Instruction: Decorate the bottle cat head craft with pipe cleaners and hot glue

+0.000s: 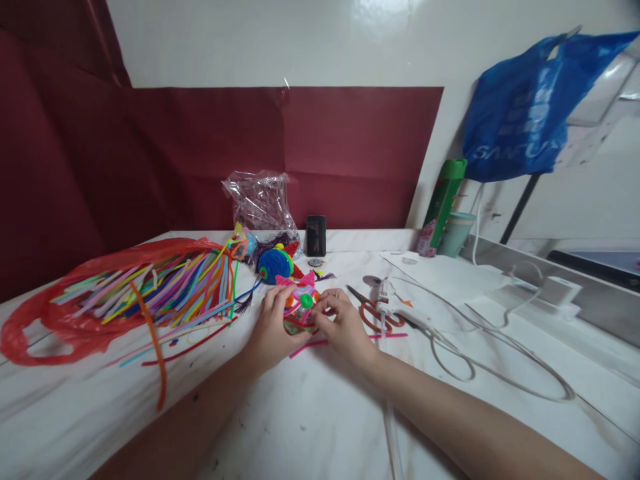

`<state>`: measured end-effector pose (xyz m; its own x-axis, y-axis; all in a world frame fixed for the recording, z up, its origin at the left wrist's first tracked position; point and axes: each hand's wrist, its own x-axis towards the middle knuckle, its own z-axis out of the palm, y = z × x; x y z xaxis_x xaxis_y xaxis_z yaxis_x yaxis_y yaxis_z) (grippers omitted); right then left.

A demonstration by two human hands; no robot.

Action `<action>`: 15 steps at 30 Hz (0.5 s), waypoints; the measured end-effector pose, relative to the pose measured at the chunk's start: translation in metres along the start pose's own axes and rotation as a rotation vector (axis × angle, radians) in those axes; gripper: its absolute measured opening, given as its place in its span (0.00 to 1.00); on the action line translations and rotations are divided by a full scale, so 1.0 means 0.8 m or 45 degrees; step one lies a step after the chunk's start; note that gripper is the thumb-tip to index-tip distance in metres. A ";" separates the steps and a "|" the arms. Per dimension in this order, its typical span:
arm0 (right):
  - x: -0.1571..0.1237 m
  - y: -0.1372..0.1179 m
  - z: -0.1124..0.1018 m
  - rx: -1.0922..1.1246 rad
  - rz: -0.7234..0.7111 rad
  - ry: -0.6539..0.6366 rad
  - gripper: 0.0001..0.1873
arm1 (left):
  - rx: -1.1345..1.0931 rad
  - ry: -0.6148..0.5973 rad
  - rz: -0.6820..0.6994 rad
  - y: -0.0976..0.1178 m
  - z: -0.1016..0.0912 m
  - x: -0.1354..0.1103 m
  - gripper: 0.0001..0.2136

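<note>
A small pink fuzzy craft figure (301,283) with a green round piece and orange bits stands between my two hands. My left hand (273,328) is wrapped around its left side, thumb toward the front. On the other side, the fingers of my right hand (345,327) are pinched together against the figure; what lies between their tips is too small to make out. Below the hands a pink pipe cleaner (397,335) lies on the table. Just behind the figure sits a round blue and green yarn craft (275,265).
Left is a red plastic bag (55,353) of colourful pipe cleaners (185,290). Right are scissors (370,313), a white glue gun (415,317) and loose cables (520,380). Behind stand a black phone-like object (316,235), clear plastic wrap (263,200) and a green can (443,203).
</note>
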<state>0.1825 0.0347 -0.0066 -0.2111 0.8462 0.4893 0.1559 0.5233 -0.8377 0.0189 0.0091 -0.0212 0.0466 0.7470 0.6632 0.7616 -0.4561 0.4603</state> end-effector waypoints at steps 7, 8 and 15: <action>-0.002 0.004 0.000 -0.055 -0.048 0.005 0.06 | -0.100 -0.067 -0.081 0.002 -0.004 -0.001 0.35; -0.002 0.004 0.000 -0.059 -0.057 0.013 0.07 | -0.123 -0.083 -0.078 0.002 -0.006 -0.001 0.33; 0.000 0.001 0.002 -0.065 -0.064 0.036 0.08 | -0.100 -0.117 -0.009 -0.002 -0.013 0.002 0.25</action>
<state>0.1814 0.0347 -0.0078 -0.1924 0.8208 0.5379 0.1948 0.5692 -0.7988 0.0114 0.0061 -0.0149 0.1034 0.7900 0.6043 0.7091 -0.4846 0.5122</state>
